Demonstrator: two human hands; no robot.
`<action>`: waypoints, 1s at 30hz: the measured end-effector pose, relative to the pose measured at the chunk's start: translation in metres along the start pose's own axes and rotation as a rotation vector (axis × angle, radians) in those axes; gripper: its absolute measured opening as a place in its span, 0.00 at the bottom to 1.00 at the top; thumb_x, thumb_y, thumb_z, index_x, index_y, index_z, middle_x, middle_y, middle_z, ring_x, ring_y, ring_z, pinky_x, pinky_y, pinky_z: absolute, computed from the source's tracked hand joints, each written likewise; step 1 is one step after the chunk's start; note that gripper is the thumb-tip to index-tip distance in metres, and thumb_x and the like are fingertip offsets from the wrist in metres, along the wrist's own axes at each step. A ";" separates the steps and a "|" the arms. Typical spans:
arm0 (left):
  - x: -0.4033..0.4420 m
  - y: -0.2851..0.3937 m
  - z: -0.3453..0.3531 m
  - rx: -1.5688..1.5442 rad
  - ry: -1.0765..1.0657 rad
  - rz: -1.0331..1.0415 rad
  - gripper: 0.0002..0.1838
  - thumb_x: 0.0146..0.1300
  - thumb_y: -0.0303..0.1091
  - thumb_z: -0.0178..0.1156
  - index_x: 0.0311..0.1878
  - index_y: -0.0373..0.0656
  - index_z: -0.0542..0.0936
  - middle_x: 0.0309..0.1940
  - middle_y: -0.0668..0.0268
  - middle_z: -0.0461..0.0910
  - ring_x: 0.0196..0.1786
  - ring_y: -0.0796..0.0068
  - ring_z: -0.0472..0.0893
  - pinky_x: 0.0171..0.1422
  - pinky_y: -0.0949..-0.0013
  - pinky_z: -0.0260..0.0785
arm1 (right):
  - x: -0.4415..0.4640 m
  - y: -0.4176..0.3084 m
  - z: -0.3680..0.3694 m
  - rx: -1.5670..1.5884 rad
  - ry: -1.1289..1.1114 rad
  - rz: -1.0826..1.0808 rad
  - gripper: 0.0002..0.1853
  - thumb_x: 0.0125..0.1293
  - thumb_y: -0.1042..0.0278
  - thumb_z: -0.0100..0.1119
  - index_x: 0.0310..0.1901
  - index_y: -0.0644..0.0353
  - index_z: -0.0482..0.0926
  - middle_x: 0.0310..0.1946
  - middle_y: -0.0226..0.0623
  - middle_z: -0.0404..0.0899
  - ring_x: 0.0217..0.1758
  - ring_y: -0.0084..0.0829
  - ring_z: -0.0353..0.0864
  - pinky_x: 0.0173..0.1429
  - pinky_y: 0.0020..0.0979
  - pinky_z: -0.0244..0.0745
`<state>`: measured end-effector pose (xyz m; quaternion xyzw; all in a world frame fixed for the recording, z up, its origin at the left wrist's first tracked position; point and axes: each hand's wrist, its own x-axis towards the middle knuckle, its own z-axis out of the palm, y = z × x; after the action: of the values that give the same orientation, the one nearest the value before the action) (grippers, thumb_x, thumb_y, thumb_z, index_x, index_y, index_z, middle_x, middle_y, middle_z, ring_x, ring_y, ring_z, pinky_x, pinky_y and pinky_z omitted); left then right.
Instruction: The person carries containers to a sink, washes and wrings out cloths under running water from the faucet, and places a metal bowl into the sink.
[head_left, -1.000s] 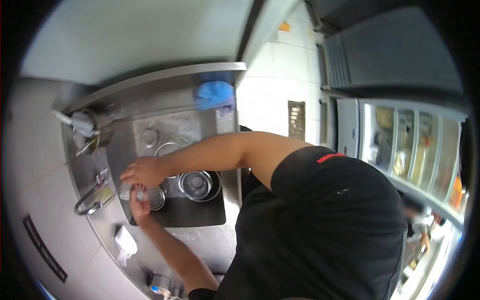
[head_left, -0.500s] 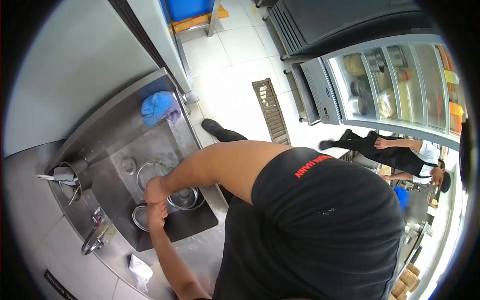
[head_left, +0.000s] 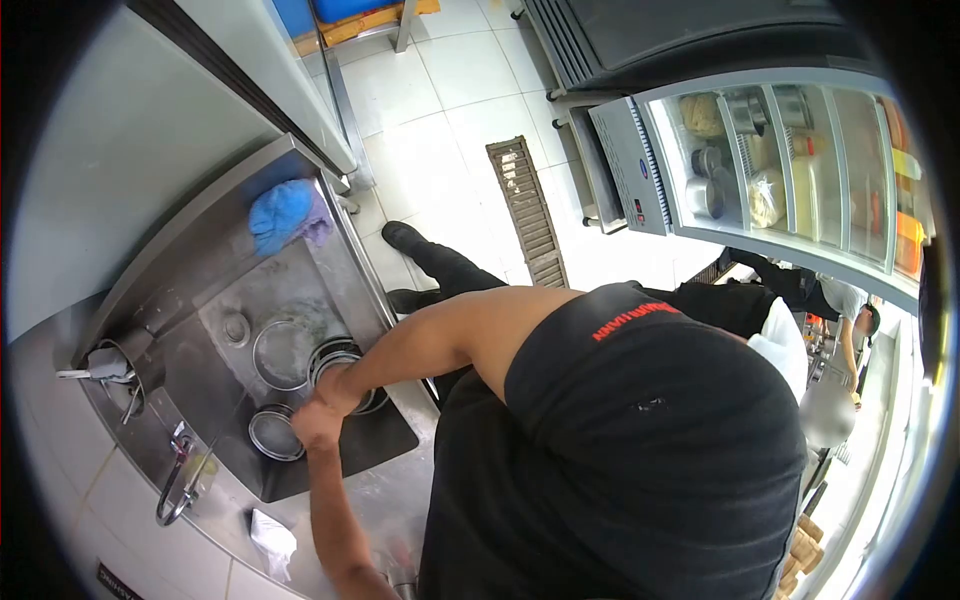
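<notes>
- And here we are at the grey stainless-steel sink (head_left: 180,375), both bare hands together over its near side!
- The right hand (head_left: 340,388) comes in bent at the wrist, meeting the left hand (head_left: 316,425); fingers bunch together, and from here I can't tell whether either grips anything.
- Right beside them, the round silver metal bowl (head_left: 277,434) sits in the sink, over the dark part of the basin.
- On the other side, the group of round, metal-rimmed bowls (head_left: 334,352) peeks out, partly hidden by the right hand and forearm.
- Next to that group, a wide, thin-rimmed round vessel (head_left: 283,355) lies near the round metal drain (head_left: 236,330).
- Up on the sink's edge, a bunched blue cloth (head_left: 282,215) touches a purple cloth (head_left: 316,222).
- Over by the curved chrome tap (head_left: 180,488), there's a crumpled white cloth (head_left: 272,543) on the counter.
- Across the room, a co-worker (head_left: 848,300) in a white top stands beyond the glass-fronted fridge (head_left: 780,170)!
</notes>
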<state>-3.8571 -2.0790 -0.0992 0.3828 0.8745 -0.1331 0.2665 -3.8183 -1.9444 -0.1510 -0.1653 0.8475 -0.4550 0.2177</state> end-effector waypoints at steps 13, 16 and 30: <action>0.026 0.003 -0.108 0.041 0.595 0.343 0.16 0.64 0.39 0.66 0.23 0.48 0.71 0.17 0.64 0.74 0.22 0.57 0.78 0.28 0.54 0.70 | -0.062 -0.065 -0.096 1.909 -0.326 0.636 0.12 0.53 0.69 0.61 0.24 0.52 0.64 0.20 0.25 0.58 0.13 0.19 0.52 0.16 0.24 0.44; 0.026 0.007 -0.117 0.029 0.629 0.340 0.17 0.63 0.39 0.67 0.23 0.49 0.71 0.17 0.64 0.75 0.22 0.58 0.79 0.28 0.54 0.69 | -0.069 -0.074 -0.104 2.015 -0.283 0.599 0.12 0.53 0.69 0.62 0.27 0.53 0.65 0.20 0.23 0.58 0.13 0.16 0.52 0.16 0.23 0.43; 0.001 0.029 -0.117 -0.039 0.703 0.185 0.17 0.64 0.36 0.65 0.21 0.47 0.71 0.18 0.60 0.75 0.21 0.53 0.77 0.26 0.52 0.67 | -0.087 -0.092 -0.092 2.200 -0.362 0.689 0.12 0.53 0.69 0.63 0.28 0.53 0.66 0.23 0.24 0.62 0.14 0.16 0.53 0.15 0.22 0.45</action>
<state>-3.8785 -2.0079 -0.0040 0.4775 0.8767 0.0481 -0.0322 -3.7845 -1.8871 -0.0095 0.2888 -0.0477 -0.8309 0.4733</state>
